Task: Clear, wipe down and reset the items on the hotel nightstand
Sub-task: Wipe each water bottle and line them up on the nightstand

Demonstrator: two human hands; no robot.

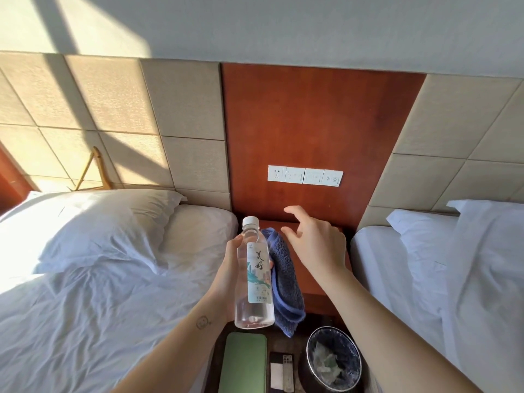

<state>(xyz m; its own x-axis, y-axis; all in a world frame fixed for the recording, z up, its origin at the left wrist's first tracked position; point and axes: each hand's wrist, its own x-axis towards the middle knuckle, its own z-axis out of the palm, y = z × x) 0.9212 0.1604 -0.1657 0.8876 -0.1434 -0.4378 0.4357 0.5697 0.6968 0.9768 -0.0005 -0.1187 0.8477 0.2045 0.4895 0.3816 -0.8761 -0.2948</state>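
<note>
Fingers of the left hand [229, 268] curl round a clear water bottle [255, 276], holding it upright at centre frame, forearm rising from the lower left. Just right of the bottle a blue towel [285, 279] drapes down the left side of the wooden nightstand [320, 282]; whether that hand holds it too, I cannot tell. Spread and slightly bent, the right hand [314, 239] hovers palm-down over the nightstand top, holding nothing. Lower centre shows a flat green object [245, 361], a remote control [287, 373] and a lined trash bin [334, 328].

The water bottle [254, 275] label reads "美好"; its smaller print is illegible.
</note>
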